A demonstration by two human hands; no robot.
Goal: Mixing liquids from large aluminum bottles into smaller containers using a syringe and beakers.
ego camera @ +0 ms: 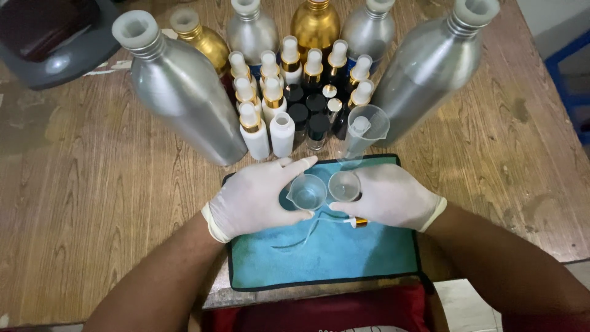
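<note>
Both hands wear pale latex gloves and rest on a blue mat point(344, 258). My left hand point(255, 200) curls around a small clear plastic cup point(307, 192), index finger stretched over its far rim. My right hand point(393, 197) grips a second small clear cup or vial point(344, 185) right beside the first. A spray pump with a gold collar and thin dip tube point(353, 222) lies on the mat just under my right hand.
Behind the mat stand several small spray bottles point(270, 107) with white and gold tops, dark vials, and a clear measuring beaker point(364, 132). Large silver aluminium bottles point(184, 92) point(430, 67) flank them, gold ones behind. A grey object point(55, 37) sits far left on the wooden table point(92, 184).
</note>
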